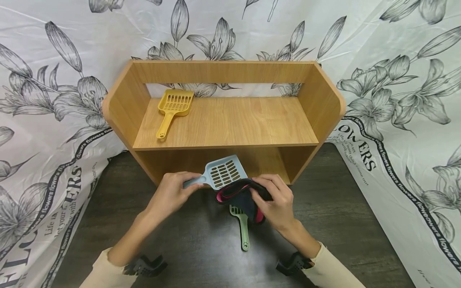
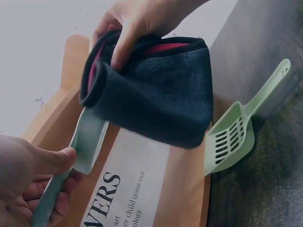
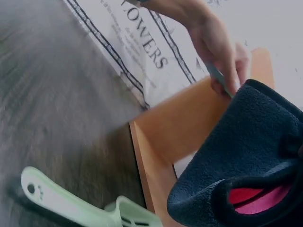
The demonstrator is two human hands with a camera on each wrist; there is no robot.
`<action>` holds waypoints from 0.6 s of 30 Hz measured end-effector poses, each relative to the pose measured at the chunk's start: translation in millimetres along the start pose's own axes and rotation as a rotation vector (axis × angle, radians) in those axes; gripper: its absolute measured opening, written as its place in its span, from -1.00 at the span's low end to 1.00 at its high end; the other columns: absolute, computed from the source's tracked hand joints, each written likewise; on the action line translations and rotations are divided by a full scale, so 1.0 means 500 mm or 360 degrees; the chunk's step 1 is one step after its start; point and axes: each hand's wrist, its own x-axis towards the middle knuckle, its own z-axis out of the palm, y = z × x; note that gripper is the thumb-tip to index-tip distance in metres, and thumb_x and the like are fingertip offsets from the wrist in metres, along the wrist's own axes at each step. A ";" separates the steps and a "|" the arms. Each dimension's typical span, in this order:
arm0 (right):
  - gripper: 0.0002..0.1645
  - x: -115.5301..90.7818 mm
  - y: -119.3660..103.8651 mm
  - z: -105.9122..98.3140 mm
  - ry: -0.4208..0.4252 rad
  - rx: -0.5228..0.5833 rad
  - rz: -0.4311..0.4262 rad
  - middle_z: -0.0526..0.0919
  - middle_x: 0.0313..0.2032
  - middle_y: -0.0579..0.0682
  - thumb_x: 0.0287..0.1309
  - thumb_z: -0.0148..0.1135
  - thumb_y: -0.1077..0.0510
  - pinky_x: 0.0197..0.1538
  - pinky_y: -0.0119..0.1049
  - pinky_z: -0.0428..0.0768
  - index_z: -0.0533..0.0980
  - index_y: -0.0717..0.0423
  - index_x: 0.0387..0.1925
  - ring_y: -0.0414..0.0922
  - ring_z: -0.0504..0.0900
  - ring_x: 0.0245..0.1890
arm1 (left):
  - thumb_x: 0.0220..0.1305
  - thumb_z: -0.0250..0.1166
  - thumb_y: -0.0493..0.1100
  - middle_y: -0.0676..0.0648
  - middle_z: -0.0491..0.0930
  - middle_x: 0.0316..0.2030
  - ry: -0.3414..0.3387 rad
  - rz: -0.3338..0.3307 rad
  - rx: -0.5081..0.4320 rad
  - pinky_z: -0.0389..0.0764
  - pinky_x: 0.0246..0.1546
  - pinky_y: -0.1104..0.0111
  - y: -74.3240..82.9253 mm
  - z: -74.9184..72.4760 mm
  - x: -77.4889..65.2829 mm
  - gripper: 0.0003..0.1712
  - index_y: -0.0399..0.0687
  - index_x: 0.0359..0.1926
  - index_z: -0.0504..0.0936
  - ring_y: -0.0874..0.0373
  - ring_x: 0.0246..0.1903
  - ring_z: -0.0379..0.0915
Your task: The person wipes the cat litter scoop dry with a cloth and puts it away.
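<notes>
My left hand grips the handle of a light blue slotted litter scoop, its blade pointing up and right in front of the shelf. In my right hand is a folded dark navy cloth with a pink-red inner side, pinched at its upper edge. The cloth meets the lower right corner of the scoop's blade in the head view; whether they touch cannot be told. Below the cloth, a pale green litter scoop lies on the dark table, its blade partly hidden by the cloth.
A two-tier wooden shelf stands at the back of the dark wood-grain table. On its upper board, at the left, lies a yellow litter scoop. White flower-printed sheeting covers the wall behind and the sides.
</notes>
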 end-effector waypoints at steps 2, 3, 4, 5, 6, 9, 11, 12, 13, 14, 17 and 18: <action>-0.65 -0.003 0.009 -0.011 0.0002 -0.0029 0.0038 0.75 -0.20 0.15 -0.03 0.53 0.41 -0.15 -0.19 0.68 0.76 0.25 -0.12 0.08 0.73 -0.26 | 0.26 0.55 -0.29 -0.16 0.82 -0.14 0.0000 -0.0024 0.0003 0.44 -0.41 0.38 -0.001 0.000 -0.004 -0.71 -0.28 -0.01 0.82 0.23 -0.47 0.42; -0.64 -0.005 0.013 -0.016 0.0003 -0.0044 0.0056 0.75 -0.20 0.15 -0.05 0.53 0.41 -0.14 -0.21 0.67 0.76 0.24 -0.11 0.08 0.73 -0.26 | 0.26 0.54 -0.29 -0.16 0.82 -0.14 0.0001 -0.0035 -0.0002 0.48 -0.39 0.36 -0.003 0.001 -0.007 -0.71 -0.28 -0.01 0.82 0.23 -0.46 0.44; -0.63 -0.006 0.017 -0.022 0.0006 -0.0057 0.0071 0.75 -0.20 0.15 -0.05 0.53 0.42 -0.12 -0.23 0.67 0.76 0.24 -0.11 0.08 0.73 -0.26 | 0.27 0.54 -0.28 -0.16 0.82 -0.14 0.0004 -0.0043 -0.0008 0.50 -0.39 0.35 -0.004 0.002 -0.009 -0.71 -0.28 -0.01 0.82 0.22 -0.46 0.45; -0.63 -0.008 0.021 -0.026 0.0004 -0.0069 0.0084 0.75 -0.19 0.15 -0.05 0.54 0.42 -0.09 -0.27 0.66 0.76 0.24 -0.11 0.09 0.73 -0.25 | 0.27 0.54 -0.28 -0.15 0.82 -0.14 0.0012 -0.0046 -0.0005 0.54 -0.37 0.32 -0.006 0.003 -0.012 -0.71 -0.27 -0.01 0.82 0.21 -0.44 0.48; -0.63 -0.010 0.025 -0.031 0.0004 -0.0076 0.0097 0.75 -0.19 0.16 -0.06 0.54 0.42 -0.06 -0.30 0.66 0.76 0.24 -0.11 0.09 0.74 -0.24 | 0.26 0.54 -0.27 -0.15 0.82 -0.14 0.0022 -0.0047 0.0001 0.58 -0.34 0.29 -0.009 0.005 -0.014 -0.71 -0.26 -0.01 0.82 0.21 -0.41 0.53; -0.62 -0.016 0.035 -0.042 -0.0010 -0.0085 0.0117 0.78 -0.17 0.16 -0.06 0.54 0.42 0.04 -0.40 0.63 0.76 0.25 -0.11 0.11 0.76 -0.23 | 0.25 0.56 -0.26 -0.14 0.83 -0.14 0.0058 -0.0055 0.0017 0.66 -0.26 0.17 -0.021 0.014 -0.021 -0.72 -0.25 -0.02 0.83 0.16 -0.32 0.64; -0.61 -0.020 0.041 -0.049 -0.0030 -0.0086 0.0118 0.81 -0.15 0.16 -0.07 0.55 0.43 0.09 -0.45 0.61 0.75 0.26 -0.10 0.12 0.79 -0.22 | 0.24 0.57 -0.25 -0.13 0.83 -0.15 0.0083 -0.0074 0.0027 0.68 -0.24 0.14 -0.031 0.020 -0.026 -0.71 -0.25 -0.03 0.83 0.11 -0.27 0.69; -0.59 -0.022 0.043 -0.052 -0.0040 -0.0086 0.0117 0.82 -0.15 0.15 -0.08 0.55 0.43 0.09 -0.46 0.62 0.75 0.26 -0.10 0.12 0.80 -0.23 | 0.24 0.57 -0.25 -0.14 0.83 -0.15 0.0096 -0.0081 0.0024 0.68 -0.24 0.13 -0.037 0.024 -0.028 -0.71 -0.26 -0.04 0.83 0.08 -0.25 0.72; -0.58 -0.025 0.046 -0.056 -0.0054 -0.0092 0.0117 0.83 -0.15 0.14 -0.09 0.55 0.43 0.08 -0.48 0.62 0.75 0.26 -0.09 0.11 0.81 -0.24 | 0.24 0.57 -0.25 -0.14 0.83 -0.16 0.0106 -0.0094 0.0019 0.68 -0.25 0.14 -0.043 0.027 -0.029 -0.72 -0.26 -0.04 0.83 0.06 -0.26 0.72; -0.57 -0.027 0.048 -0.060 -0.0069 -0.0099 0.0119 0.84 -0.15 0.14 -0.09 0.55 0.43 0.06 -0.49 0.63 0.75 0.25 -0.08 0.10 0.83 -0.25 | 0.24 0.57 -0.25 -0.15 0.83 -0.17 0.0120 -0.0106 0.0016 0.69 -0.26 0.14 -0.049 0.030 -0.030 -0.72 -0.27 -0.05 0.83 0.04 -0.24 0.74; -0.55 -0.033 0.053 -0.071 -0.0106 -0.0115 0.0128 0.84 -0.17 0.12 -0.10 0.56 0.42 -0.05 -0.49 0.68 0.76 0.22 -0.06 0.06 0.84 -0.29 | 0.26 0.56 -0.25 -0.18 0.82 -0.20 0.0161 -0.0166 0.0008 0.70 -0.30 0.15 -0.074 0.042 -0.031 -0.72 -0.30 -0.05 0.82 0.00 -0.27 0.75; -0.54 -0.035 0.055 -0.073 -0.0115 -0.0119 0.0130 0.85 -0.18 0.11 -0.11 0.57 0.42 -0.09 -0.48 0.69 0.76 0.21 -0.06 0.05 0.84 -0.31 | 0.26 0.56 -0.25 -0.20 0.82 -0.21 0.0176 -0.0193 0.0004 0.70 -0.32 0.16 -0.084 0.046 -0.030 -0.72 -0.31 -0.05 0.81 -0.01 -0.28 0.76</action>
